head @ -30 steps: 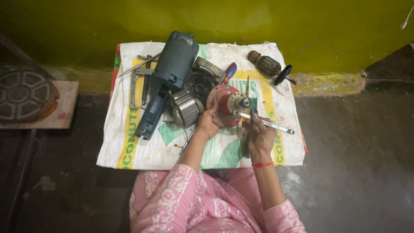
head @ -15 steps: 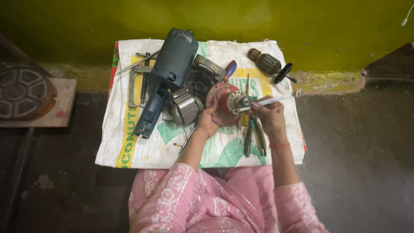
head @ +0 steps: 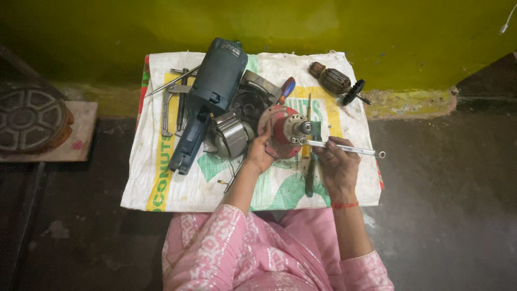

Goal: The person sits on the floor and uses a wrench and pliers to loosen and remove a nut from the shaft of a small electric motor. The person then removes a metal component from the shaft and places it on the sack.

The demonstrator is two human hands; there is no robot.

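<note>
My left hand (head: pixel 259 153) grips a red round gear housing (head: pixel 281 129) with a steel spindle at its centre, held on its side above a white woven sack (head: pixel 177 183). My right hand (head: pixel 336 161) holds a slim steel wrench (head: pixel 350 149) that lies level, its left end set against the front of the housing and its ring end pointing right. A silver motor stator (head: pixel 231 134) lies just left of the housing. Pliers with green handles (head: pixel 311 175) lie under my right hand.
A dark blue power tool body (head: pixel 207 97) lies slanted on the sack, with spanners (head: pixel 172 99) to its left and a black round casing (head: pixel 247 102) beside it. A motor armature with a black fan (head: pixel 336 82) lies at the back right. A round metal grate (head: pixel 27 116) sits far left. A green wall stands behind.
My right hand has shifted with the wrench, which swung from slanting down-right to slanting up-right, then to nearly level. My left hand keeps hold of the red housing.
</note>
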